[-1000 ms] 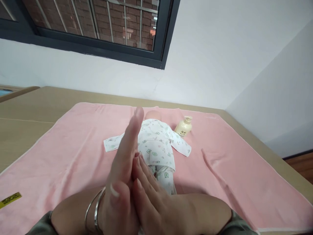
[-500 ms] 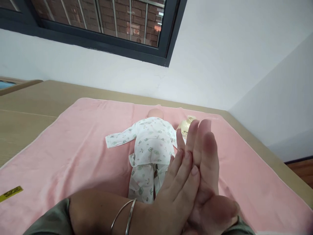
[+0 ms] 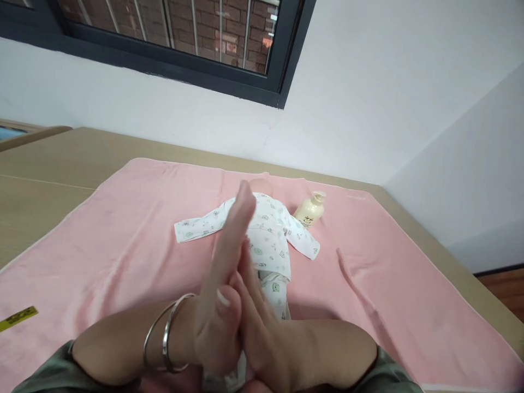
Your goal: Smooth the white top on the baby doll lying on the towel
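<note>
My left hand (image 3: 223, 305), with two silver bangles (image 3: 168, 333) on its wrist, is stretched out edge-on. Against its palm rests my right hand (image 3: 264, 338), its fingers also straight. I see nothing held between them. Beyond and partly behind my hands, what looks like a baby doll lies in a white top (image 3: 268, 234) and white trousers (image 3: 275, 292), both with a small green print. Its sleeves spread to either side, and only a rounded part of the head (image 3: 261, 186) shows. Beside the sleeve on the right leans a cream bottle (image 3: 311, 208), tilted.
A pink blanket (image 3: 135, 229) with some wrinkles covers most of a wooden surface (image 3: 102, 147). At its left lies a yellow label with dark marks (image 3: 18, 318). White wall (image 3: 352, 98) and a dark-framed window (image 3: 172, 57) stand behind.
My joined hands have swung from right to left, and the left hand now stands edge-on, higher than the right. The bottle and the right sleeve have come into clear view.
</note>
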### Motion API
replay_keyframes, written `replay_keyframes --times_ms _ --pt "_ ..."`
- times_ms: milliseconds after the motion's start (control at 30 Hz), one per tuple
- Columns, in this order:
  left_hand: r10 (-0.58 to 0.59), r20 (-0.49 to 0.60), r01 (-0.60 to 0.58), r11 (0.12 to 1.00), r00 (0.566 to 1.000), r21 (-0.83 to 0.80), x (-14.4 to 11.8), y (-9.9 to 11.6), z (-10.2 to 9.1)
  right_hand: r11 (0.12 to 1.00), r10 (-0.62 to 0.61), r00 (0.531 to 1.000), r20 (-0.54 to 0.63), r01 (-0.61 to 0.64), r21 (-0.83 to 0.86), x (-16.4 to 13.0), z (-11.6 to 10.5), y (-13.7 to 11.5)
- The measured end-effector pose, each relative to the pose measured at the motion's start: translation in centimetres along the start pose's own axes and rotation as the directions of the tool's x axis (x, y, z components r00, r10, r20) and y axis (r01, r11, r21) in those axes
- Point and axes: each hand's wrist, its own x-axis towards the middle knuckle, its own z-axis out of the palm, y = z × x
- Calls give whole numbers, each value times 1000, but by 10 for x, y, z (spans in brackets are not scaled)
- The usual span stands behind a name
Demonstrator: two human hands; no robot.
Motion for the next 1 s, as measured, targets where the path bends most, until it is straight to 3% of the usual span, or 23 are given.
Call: replay_keyframes --times_ms 67,133,233,367,433,500,567,667,733,833,1000 --pt "-36 -69 35 999 997 -17 13 -4 -4 995 -87 996 -17 87 40 7 -3 -3" --pt "-73 -139 71 997 988 -21 28 -18 -9 991 -75 995 -71 82 110 15 -12 -9" --pt "-142 -264 145 989 954 -5 47 -55 -15 948 131 979 -155 -78 308 25 -31 -6" --pt "-311 -365 345 938 877 29 59 -112 -16 847 422 856 -297 -256 466 38 -46 38" --pt "-364 -358 420 903 860 88 59 -135 -13 861 482 786 -386 -346 372 43 -47 71" --pt "-397 -326 463 873 858 154 55 -153 -11 857 506 761 -407 -496 137 47 -43 100" --pt "-430 -281 492 846 858 206 50 -167 -9 805 534 799 -275 -580 -122 49 -36 120" --pt "-441 -217 487 831 871 269 42 -182 -8 769 526 849 -54 -502 -396 49 -28 135" --pt "-405 -185 445 835 895 324 38 -189 -8 763 505 863 -10 -452 -462 47 -29 143" --pt "-337 -161 373 828 928 419 33 -195 -7 761 514 857 -29 -471 -446 43 -42 159" --pt "-316 -164 356 810 934 466 28 -201 -5 644 640 758 -124 -617 -451 40 -54 168"
